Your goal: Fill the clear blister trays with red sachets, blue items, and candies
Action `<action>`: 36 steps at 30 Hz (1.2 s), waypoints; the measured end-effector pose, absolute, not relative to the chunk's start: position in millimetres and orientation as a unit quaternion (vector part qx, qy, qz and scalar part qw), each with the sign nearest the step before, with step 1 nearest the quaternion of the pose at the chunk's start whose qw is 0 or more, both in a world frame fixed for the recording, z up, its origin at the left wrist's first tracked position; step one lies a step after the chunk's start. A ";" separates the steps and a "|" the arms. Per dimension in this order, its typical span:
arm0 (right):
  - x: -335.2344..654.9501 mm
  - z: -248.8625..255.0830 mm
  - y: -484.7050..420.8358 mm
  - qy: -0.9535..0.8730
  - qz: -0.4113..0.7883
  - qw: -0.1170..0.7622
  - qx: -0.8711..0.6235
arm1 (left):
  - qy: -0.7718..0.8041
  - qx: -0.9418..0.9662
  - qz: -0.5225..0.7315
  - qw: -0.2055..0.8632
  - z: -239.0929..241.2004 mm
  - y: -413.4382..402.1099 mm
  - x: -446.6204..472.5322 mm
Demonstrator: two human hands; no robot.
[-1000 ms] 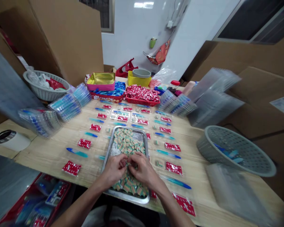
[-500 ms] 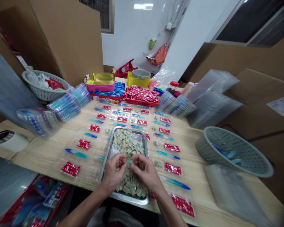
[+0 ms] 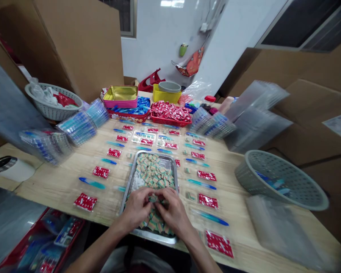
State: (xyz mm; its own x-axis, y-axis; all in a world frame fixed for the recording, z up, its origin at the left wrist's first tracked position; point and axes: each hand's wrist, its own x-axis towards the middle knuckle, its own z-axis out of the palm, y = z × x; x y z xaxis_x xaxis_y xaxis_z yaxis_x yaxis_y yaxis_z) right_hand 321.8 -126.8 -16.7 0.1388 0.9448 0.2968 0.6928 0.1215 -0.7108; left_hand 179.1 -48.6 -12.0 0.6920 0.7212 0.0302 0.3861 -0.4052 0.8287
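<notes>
Both hands are over a metal tray [image 3: 127,197] heaped with small green-and-tan striped pieces [image 3: 153,168]. My left hand [image 3: 139,206] is closed, its thumb and fingers pinched near the tray's middle. Right beside it, my right hand [image 3: 170,208] is closed in the same way, and the fingertips of both meet around one or more small striped pieces [image 3: 152,198]. The fingers partly hide what they hold. Clear plastic blister trays lie in rows around the metal tray, with blue pens [image 3: 201,184] and red dotted packets [image 3: 208,201] in them.
A grey basket [image 3: 244,178] with blue items stands right, by clear plastic sheets [image 3: 281,231]. Stacks of filled trays [image 3: 79,127] line the left, near a white cup [image 3: 17,169]. A red tray of packets [image 3: 170,121] and a pink tin [image 3: 121,102] stand behind.
Both hands have moved slightly toward the near side of the tray and drawn closer together, their fingertips now meeting. The view has shifted a little.
</notes>
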 end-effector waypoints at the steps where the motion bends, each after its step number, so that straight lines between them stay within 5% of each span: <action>1: 321.9 -16.8 -128.4 -0.630 0.153 0.398 -0.649 | 0.338 0.815 0.200 0.426 -13.7 -48.9 179.0; 21: 312.0 -24.0 -136.9 -0.597 0.114 0.465 -0.644 | 0.301 0.858 0.169 0.380 -6.4 -51.2 181.4; 36: 327.8 -4.5 -122.6 -0.761 0.069 0.344 -0.545 | 0.324 0.818 0.181 0.439 -11.1 -43.6 179.7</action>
